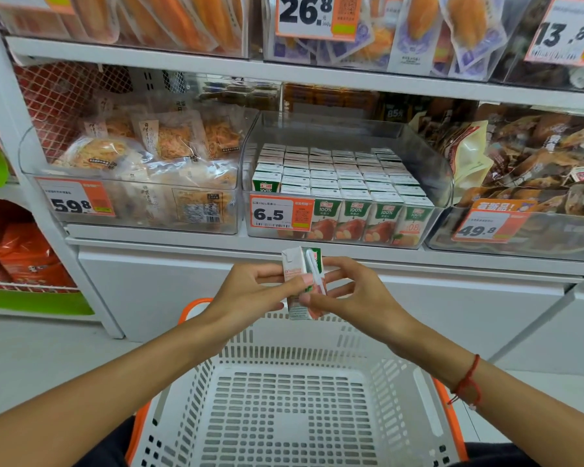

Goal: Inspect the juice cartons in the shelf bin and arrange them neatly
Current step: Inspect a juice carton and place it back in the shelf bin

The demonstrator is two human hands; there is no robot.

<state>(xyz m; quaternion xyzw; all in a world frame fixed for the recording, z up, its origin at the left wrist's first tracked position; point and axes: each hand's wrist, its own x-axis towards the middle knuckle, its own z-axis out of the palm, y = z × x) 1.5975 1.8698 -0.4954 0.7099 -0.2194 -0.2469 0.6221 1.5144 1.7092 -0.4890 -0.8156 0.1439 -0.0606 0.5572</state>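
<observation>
White basket [429,409] beneath held carton [300,298].

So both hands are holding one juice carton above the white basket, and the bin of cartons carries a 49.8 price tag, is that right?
Not quite: in the head view the bin of cartons carries a 6.5 price tag. Both the left hand and right hand do hold one juice carton above the white basket.

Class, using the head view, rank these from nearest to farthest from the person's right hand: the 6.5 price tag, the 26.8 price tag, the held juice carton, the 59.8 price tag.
From the right hand:
1. Held juice carton, in its fingers, centre.
2. 6.5 price tag, on the bin front just above.
3. 59.8 price tag, far left.
4. 26.8 price tag, top shelf.
</observation>
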